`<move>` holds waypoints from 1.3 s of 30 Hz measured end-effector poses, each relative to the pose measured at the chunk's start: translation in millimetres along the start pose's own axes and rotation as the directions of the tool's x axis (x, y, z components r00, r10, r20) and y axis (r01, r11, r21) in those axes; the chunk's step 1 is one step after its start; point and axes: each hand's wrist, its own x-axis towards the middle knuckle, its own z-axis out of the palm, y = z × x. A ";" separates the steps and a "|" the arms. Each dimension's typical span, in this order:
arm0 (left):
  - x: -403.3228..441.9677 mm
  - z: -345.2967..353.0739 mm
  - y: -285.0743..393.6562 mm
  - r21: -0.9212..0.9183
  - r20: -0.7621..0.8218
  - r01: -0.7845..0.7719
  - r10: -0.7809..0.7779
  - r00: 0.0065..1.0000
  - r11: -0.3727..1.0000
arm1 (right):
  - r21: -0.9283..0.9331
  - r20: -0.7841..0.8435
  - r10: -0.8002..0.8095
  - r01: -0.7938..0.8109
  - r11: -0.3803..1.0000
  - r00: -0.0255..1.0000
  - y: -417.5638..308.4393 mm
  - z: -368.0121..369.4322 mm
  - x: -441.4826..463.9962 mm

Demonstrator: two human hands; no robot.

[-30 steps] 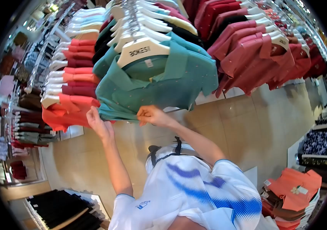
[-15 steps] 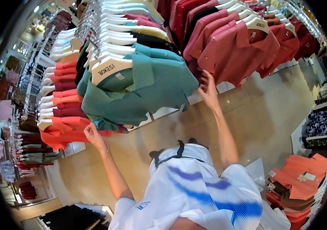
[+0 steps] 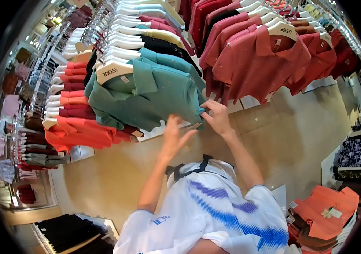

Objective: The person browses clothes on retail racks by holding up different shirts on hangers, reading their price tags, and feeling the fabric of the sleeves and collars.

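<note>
A teal polo shirt (image 3: pixel 146 101) with a collar and a size tag hangs at the front of the rack on a white hanger (image 3: pixel 112 71). My right hand (image 3: pixel 217 117) pinches the edge of its right-hand sleeve between thumb and fingers. Just below the shirt's hem is my left hand (image 3: pixel 173 137), slightly blurred, with thumb and fingers apart and nothing held. Whether its fingertips touch the fabric I cannot tell.
Pink-red polo shirts (image 3: pixel 260 63) hang to the right, and coral shirts (image 3: pixel 81 132) to the left. A folded coral shirt (image 3: pixel 326 209) lies on a stack at lower right. Black garments (image 3: pixel 68 233) rest on a low stand at lower left.
My left hand has moved right, from the teal shirt's left side to below its hem. My right hand has come left and down and taken hold of the sleeve edge.
</note>
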 end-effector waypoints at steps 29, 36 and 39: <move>22.9 13.7 -29.1 -0.416 0.036 0.032 -0.019 0.999 0.909 | 0.378 0.092 0.357 -0.364 0.851 0.930 -12.7 -5.0 -11.8; 18.0 -4.7 -31.3 -0.357 -0.180 0.206 -0.283 0.942 0.911 | 0.098 -0.213 0.244 -0.228 0.969 0.946 -21.8 -11.2 -4.9; 22.4 -10.5 -29.4 -0.370 -0.188 0.158 -0.240 0.953 0.916 | 0.075 -0.245 0.245 -0.233 0.970 0.938 -28.9 -7.7 -3.9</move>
